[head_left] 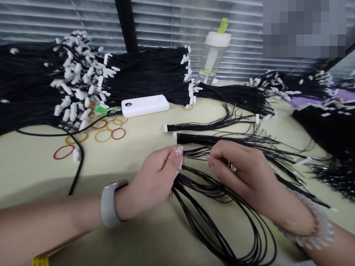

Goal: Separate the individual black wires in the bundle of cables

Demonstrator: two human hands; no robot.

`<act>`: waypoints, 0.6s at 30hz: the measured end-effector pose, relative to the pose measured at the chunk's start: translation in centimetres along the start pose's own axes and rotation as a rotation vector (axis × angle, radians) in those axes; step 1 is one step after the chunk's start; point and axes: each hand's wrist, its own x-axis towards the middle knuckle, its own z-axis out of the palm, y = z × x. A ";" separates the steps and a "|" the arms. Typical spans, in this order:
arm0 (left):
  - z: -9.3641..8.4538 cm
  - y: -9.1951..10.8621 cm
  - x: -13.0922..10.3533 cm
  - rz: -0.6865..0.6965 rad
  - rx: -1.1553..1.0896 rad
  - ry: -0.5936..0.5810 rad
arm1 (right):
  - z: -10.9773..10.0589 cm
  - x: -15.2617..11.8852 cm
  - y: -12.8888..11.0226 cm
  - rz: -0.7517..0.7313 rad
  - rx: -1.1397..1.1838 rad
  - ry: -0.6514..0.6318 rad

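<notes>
My left hand (158, 173) is closed on a white connector (181, 163), pinched under the thumb. Thin black wires (219, 236) run from it and curve in loops down and to the right. To its right, my right hand (241, 170) is closed, thumb and index finger together, over the upper wires; whether it grips one of them is hard to make out. Just behind both hands lie two wire bundles with white connectors, one connector (175, 138) near my left thumb and another (165, 128) farther back.
Piles of black cables with white connectors (146, 70) line the back. A white power bank (145, 106) with a black cord, rubber bands (118, 133) and a clear bottle (212, 55) stand or lie before the blinds. More wires (330, 133) lie at the right.
</notes>
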 end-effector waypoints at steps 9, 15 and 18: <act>-0.1 0.4 -0.1 0.100 0.188 0.008 | 0.8 0.0 0.0 -0.001 0.020 -0.093; -0.1 0.7 -0.2 0.147 0.275 -0.014 | 2.0 -0.2 0.1 -0.047 -0.069 -0.065; -0.1 0.7 -0.2 0.148 0.279 -0.026 | 2.3 -0.3 0.2 -0.050 -0.094 -0.061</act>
